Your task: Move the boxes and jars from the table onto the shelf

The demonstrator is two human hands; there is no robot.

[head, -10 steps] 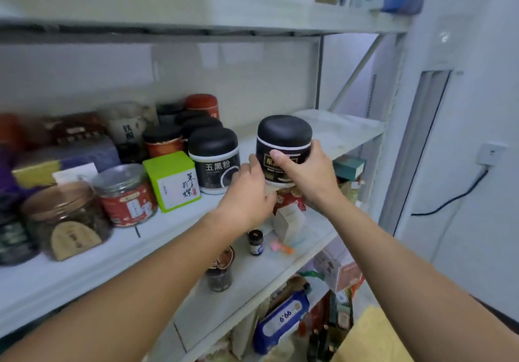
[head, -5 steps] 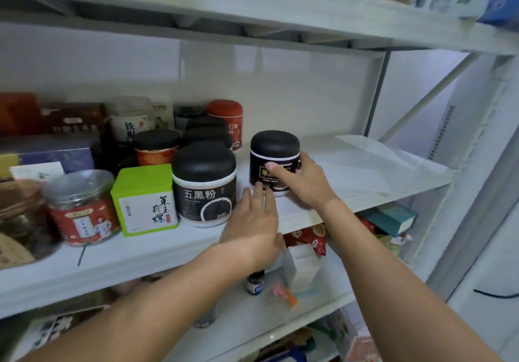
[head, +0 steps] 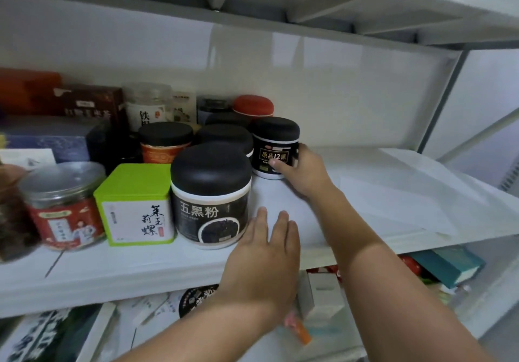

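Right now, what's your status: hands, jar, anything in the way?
Right hand grips small black jar, upright on shelf. Left hand open, at shelf front. Neighbour jar close on its left.

Big black-lidded jar [head: 210,207], front label: 五黑粉 in white. Small black-lidded jar [head: 269,148] behind it: 原品12黑 in gold, with finer print below that is too small to read. Green tin [head: 134,193], white label: 茉莉玉螺 in black brush script, plus a small red seal, unreadable. White jar [head: 146,106] at back: 铁, rest hidden. Brown box [head: 90,103]: pale characters, blurred. Red-label jar [head: 64,218]: print blurred, unreadable.
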